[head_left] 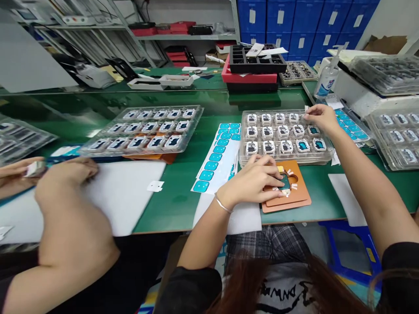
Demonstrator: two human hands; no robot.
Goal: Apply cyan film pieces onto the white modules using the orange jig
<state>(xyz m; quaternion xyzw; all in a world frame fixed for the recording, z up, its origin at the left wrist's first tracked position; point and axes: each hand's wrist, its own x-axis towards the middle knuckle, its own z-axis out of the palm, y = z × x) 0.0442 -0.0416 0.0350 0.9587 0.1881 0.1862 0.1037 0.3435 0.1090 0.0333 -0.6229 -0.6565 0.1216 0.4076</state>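
My left hand [258, 179] rests palm down over an orange jig [294, 198] of stacked plates. Its fingertips press at a dark green square part [284, 182] in the jig's cut-out, with thumb and forefinger close about it. Small white tabs stick out around that part. Fingers pinched, my right hand [322, 117] is at the far right corner of a clear plastic tray [288, 159]. A small white piece [307, 108] shows at its fingertips. Rows of white square cases fill the tray; several have a teal face, others dark parts on top.
Teal sticker sheets [212, 163] lie left of the tray, and another teal sheet [352, 124] to its right. A second filled tray [144, 131] stands farther left. A co-worker's arms [68, 209] are at the left. Behind are black trays [257, 61] and a pump bottle [327, 78].
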